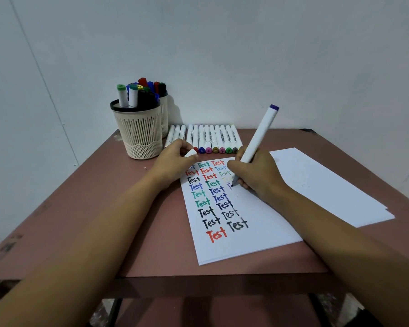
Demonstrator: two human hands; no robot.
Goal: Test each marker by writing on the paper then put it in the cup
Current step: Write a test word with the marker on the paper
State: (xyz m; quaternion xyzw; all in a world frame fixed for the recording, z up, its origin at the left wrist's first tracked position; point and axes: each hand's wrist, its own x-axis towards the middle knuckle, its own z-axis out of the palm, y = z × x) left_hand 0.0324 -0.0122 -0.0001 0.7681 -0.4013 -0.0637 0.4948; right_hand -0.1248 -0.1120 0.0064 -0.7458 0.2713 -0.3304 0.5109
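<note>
One marker (257,138) in use: white barrel, purple end cap, tilted with the capped end up and far-right. Right hand (257,175) grips it low on the barrel, with the tip touching the paper (246,241) at a started "T" in the third column. Left hand (175,161) is clenched round a white cap (191,153), resting at the paper's far-left corner. Paper carries columns of "Test" in red, green, blue, black. Blank sheets (328,185) lie just right of it on the desk (104,208). Slatted cream cup (139,131) sits far left, packed with upright markers; second cup (164,114) is just behind it, also holding markers. Row of markers (213,138) lies side by side right of the cup, beyond the paper.
</note>
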